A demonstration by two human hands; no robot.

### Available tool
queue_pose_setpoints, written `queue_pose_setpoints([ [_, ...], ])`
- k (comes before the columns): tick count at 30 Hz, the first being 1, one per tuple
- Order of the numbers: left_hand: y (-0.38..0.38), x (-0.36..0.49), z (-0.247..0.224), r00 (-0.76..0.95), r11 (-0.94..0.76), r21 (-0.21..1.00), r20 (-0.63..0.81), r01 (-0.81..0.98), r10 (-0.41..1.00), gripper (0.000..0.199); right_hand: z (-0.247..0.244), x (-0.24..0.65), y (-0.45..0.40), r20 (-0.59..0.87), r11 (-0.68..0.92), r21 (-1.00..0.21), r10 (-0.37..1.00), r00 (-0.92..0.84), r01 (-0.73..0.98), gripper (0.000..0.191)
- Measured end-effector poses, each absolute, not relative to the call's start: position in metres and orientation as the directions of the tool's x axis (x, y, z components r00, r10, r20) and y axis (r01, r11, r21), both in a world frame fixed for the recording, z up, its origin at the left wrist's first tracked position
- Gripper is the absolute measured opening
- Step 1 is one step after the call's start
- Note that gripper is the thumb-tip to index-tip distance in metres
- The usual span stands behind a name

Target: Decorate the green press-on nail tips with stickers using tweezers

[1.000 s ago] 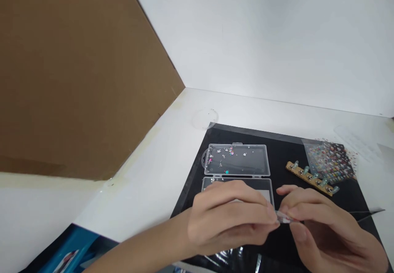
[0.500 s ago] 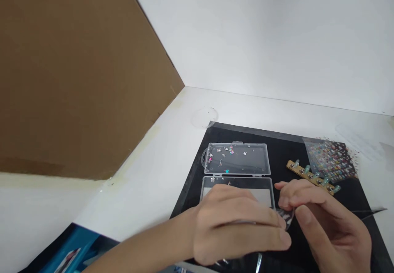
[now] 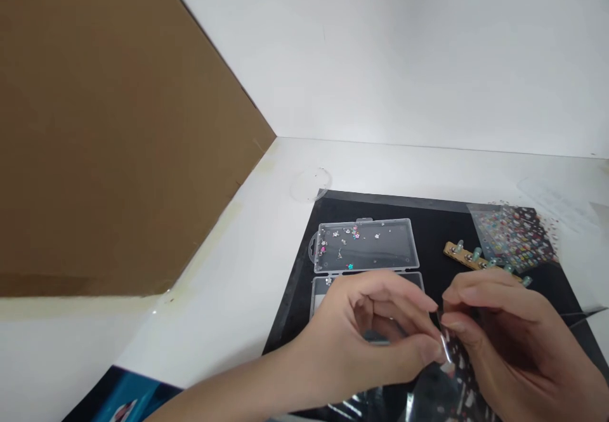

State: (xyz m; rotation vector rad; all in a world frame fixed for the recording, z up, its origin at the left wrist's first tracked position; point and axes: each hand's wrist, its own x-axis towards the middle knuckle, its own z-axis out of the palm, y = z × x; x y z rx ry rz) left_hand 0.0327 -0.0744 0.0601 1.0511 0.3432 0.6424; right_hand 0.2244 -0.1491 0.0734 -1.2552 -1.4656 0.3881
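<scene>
My left hand (image 3: 371, 336) and my right hand (image 3: 514, 333) meet above the black mat (image 3: 428, 225), with fingertips pinching a small clear piece (image 3: 445, 349), probably a false nail tip. Just behind my left hand lies an open clear plastic box (image 3: 366, 245) holding scattered rhinestones; my left hand covers most of its other half (image 3: 323, 295). Beyond my right hand stands a wooden strip (image 3: 464, 254) with teal-topped pegs, partly hidden. A dark printed sheet (image 3: 457, 377) lies beneath my right hand.
A nail sticker sheet (image 3: 514, 238) lies at the mat's far right corner. A brown cardboard panel (image 3: 109, 124) rises at the left, and white walls (image 3: 380, 47) stand behind the white table (image 3: 214, 270). A blue printed item (image 3: 126, 400) sits at lower left.
My hands have come closer around the clear piece, and my right hand has risen over the wooden strip. The dark printed sheet now shows below it. The whole view has shifted slightly.
</scene>
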Motion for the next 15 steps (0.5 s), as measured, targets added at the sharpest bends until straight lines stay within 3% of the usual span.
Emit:
queue_pose_setpoints([
  [5, -0.077, 0.037, 0.052, 0.687, 0.282, 0.860, 0.104, -0.426, 0.720, 0.030, 0.078, 0.228, -0.148, 0.582, 0.452, -0.711, 0.808, 0.092, 0.538, 0.030],
  [10, -0.078, 0.041, 0.056, 0.574, 0.064, 0.866, 0.272, -0.496, 0.772, 0.038, 0.079, 0.229, -0.153, 0.634, 0.421, -0.625, 0.766, 0.111, 0.657, 0.026],
  [15, -0.080, 0.039, 0.066, 0.530, -0.098, 0.903, 0.330, -0.417, 0.781, 0.042, 0.072, 0.229, -0.158, 0.687, 0.430, -0.497, 0.726, 0.039, 0.754, 0.025],
])
